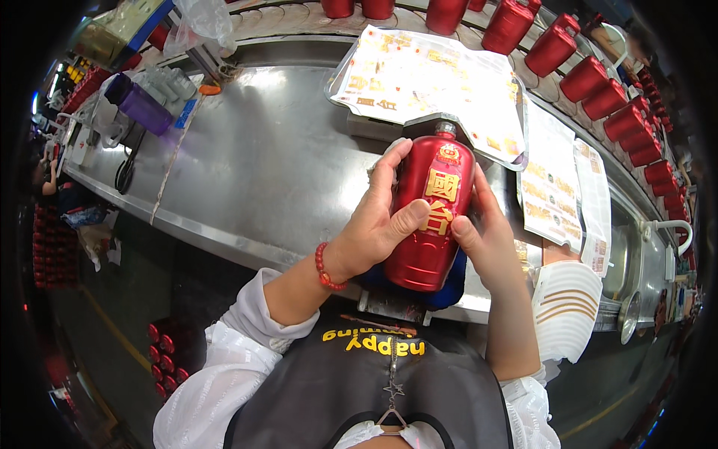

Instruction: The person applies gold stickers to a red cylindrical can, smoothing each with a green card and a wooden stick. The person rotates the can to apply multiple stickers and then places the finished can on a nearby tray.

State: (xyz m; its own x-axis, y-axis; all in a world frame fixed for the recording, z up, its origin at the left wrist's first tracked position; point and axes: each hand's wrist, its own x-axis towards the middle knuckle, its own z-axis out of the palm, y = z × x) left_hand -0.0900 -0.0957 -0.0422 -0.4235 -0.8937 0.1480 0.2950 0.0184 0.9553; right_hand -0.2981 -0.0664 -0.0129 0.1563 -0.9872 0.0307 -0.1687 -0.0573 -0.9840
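Observation:
A red bottle (pixel 428 251) with gold characters lies tilted in front of me, its neck pointing away. My left hand (pixel 381 213) wraps its left side, thumb across the front. From the other side my right hand (pixel 490 232) grips it, the thumb pressed near the lower character. Beneath the bottle's base is a dark blue pad or cloth (pixel 449 292), mostly hidden. Just beyond the neck, sheets of gold-and-red printed labels (pixel 426 82) lie on a raised tray.
The steel table (pixel 247 150) spreads to the left, with a purple bottle (pixel 138 105) and scissors (pixel 127 168) on it. More label sheets (pixel 550 187) lie at the right. Several red bottles (pixel 550 49) line the curved conveyor behind. Stacked white sheets (pixel 565 307) hang over the near right edge.

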